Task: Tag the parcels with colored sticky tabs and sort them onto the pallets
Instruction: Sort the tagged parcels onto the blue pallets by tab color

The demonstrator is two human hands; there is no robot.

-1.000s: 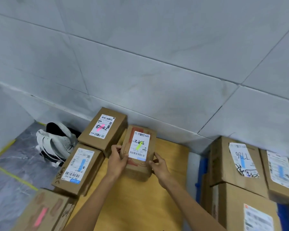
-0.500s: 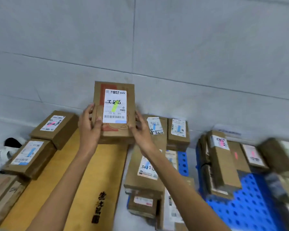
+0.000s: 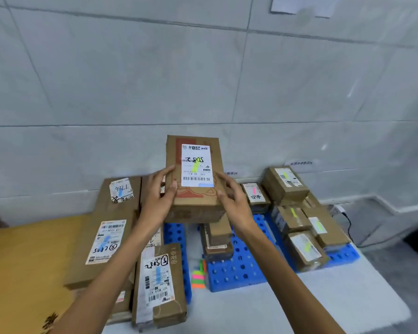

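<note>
Pkg [image 3: 195, 165] rightward, over blue pallet [image 3: 237, 268] (airborne)

Parcel [image 3: 193, 186] between left hand [image 3: 158, 203] and right hand [image 3: 234, 206], above pallet [image 3: 237, 273] — sticky tabs [image 3: 198, 277] just left of it, parcel stack [image 3: 101, 237] further left.

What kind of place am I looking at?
Likely a parcel sorting area in a depot: labelled cardboard boxes stacked on a blue pallet, with a pad of coloured sticky tabs beside it.
</note>
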